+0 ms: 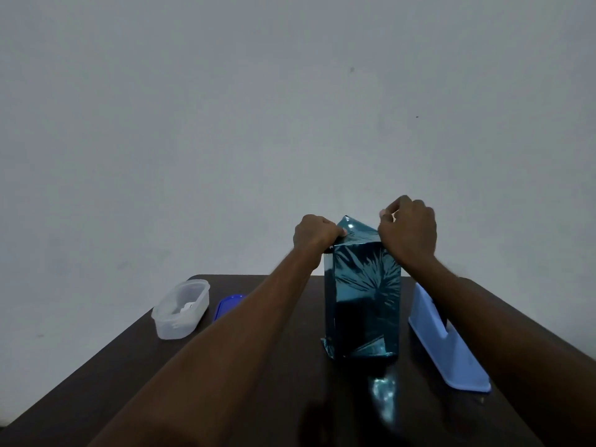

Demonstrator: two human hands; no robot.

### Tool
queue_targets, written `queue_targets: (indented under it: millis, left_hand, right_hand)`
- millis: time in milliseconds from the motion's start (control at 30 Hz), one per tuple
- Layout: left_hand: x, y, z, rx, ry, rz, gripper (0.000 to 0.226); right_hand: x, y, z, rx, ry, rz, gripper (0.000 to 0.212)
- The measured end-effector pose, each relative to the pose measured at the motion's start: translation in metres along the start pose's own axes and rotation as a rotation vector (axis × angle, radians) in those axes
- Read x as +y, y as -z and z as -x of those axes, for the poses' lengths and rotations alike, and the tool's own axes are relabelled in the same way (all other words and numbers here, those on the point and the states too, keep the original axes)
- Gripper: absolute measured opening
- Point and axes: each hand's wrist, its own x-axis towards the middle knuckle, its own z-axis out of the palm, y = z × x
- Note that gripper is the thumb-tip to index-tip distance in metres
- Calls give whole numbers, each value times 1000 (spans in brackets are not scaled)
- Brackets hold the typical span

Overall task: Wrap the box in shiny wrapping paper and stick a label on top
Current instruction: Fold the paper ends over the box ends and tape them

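Box: tall upright box in shiny teal wrapping paper (362, 301), standing mid-way on dark brown wooden table (274, 366)
Left hand (317, 235): fingers curled, pinching paper at top left edge
Right hand (409, 232): curled on top right paper flap
Left of box: clear plastic tub (180, 309), blue lid (227, 304)
Right: pale blue plastic holder (446, 343)
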Motion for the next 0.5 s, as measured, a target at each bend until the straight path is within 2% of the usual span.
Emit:
queue_targets:
  millis: [67,200,333,433,500]
  left_hand:
    - [-1,4,1,35,-7,12,15]
    - [10,12,12,-20,2,31,23]
    - [24,26,26,-140,17,60,18]
    - [32,35,38,-138,-93,-78,12]
    - [36,39,46,-159,-224,-201,24]
  right_hand:
    - [-4,10,11,84,111,-21,11]
    - [-10,20,37,-127,242,-65,14]
    - [-8,31,48,-295,338,-38,37]
    - [-3,33,49,-379,389,7,45]
    - [-2,32,50,-357,432,39,43]
